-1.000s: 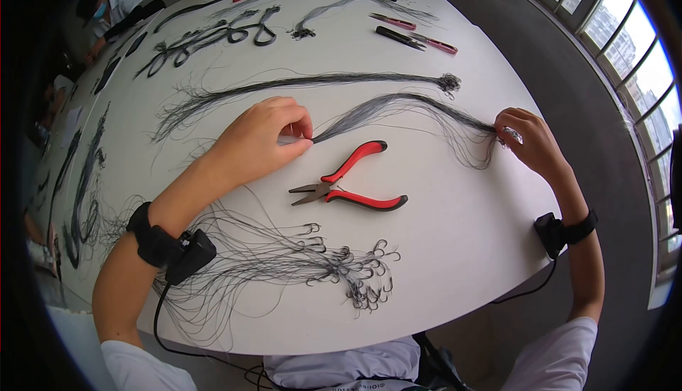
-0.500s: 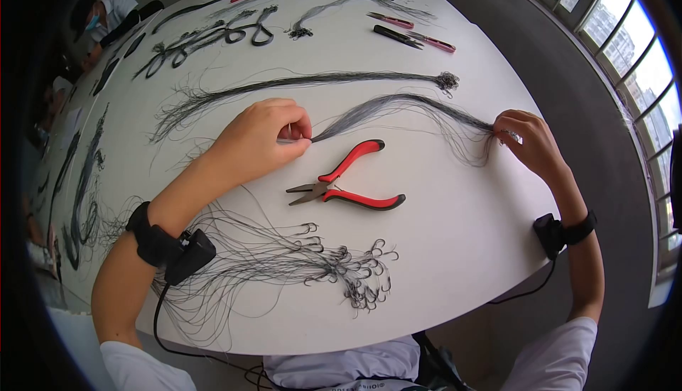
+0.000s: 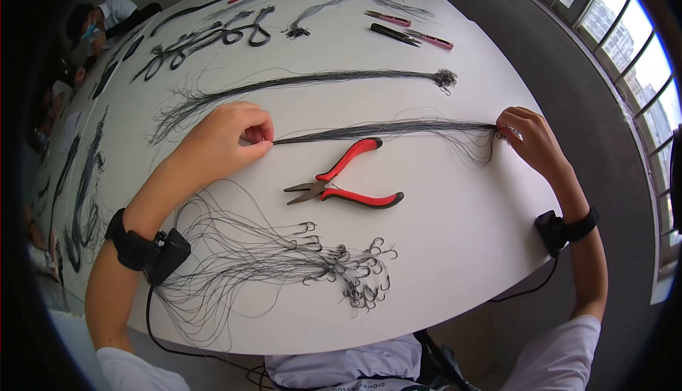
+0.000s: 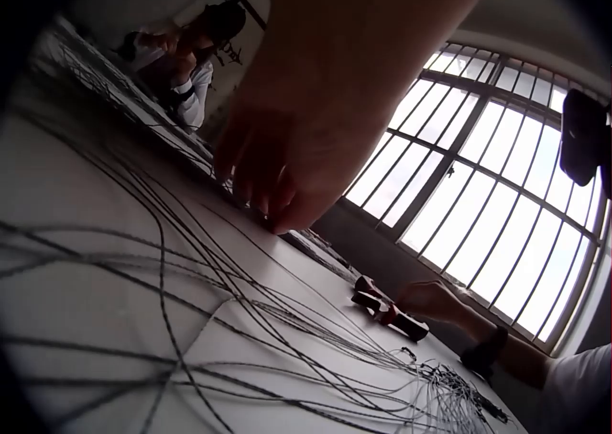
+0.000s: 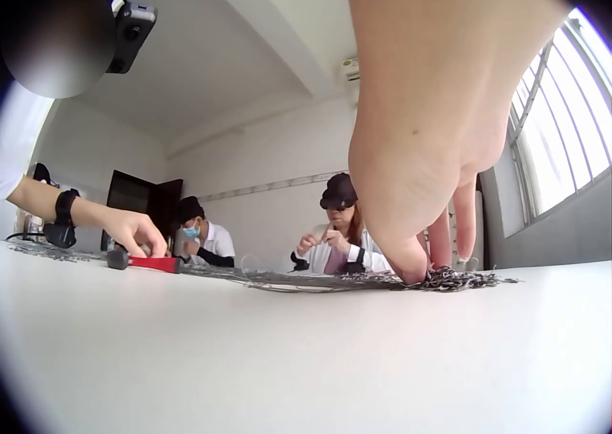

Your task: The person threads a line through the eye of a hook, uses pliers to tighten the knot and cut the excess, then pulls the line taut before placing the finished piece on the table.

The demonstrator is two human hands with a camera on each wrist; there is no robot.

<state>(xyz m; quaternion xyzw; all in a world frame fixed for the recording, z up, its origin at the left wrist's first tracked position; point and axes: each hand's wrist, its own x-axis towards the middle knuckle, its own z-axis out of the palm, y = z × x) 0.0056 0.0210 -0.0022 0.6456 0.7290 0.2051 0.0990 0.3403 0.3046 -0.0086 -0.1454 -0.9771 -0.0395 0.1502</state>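
A bundle of thin dark fishing lines (image 3: 383, 129) stretches nearly straight between my two hands. At its left part my left hand (image 3: 229, 132) pinches the strands between thumb and fingers. My right hand (image 3: 527, 135) grips the other end, where a cluster of fish hooks (image 5: 459, 279) sticks out past the fingertips in the right wrist view. A few loose strands sag below the bundle near the right hand. Red-and-black pliers (image 3: 337, 181) lie with handles spread just below the bundle. Nearer me lies a second bunch of hooks (image 3: 366, 277) with its lines fanned out leftward.
Beyond my hands another hooked line bundle (image 3: 320, 78) lies across the white table (image 3: 455, 249). Looped bundles (image 3: 241, 32), a black-handled cutter (image 3: 394, 34) and pink-handled tools (image 3: 433, 40) lie farther back. Other people (image 5: 339, 233) sit at the table's far side.
My left hand has slid left along the lines, and the bundle has gone from an upward bow to nearly straight. The right hand keeps its place.
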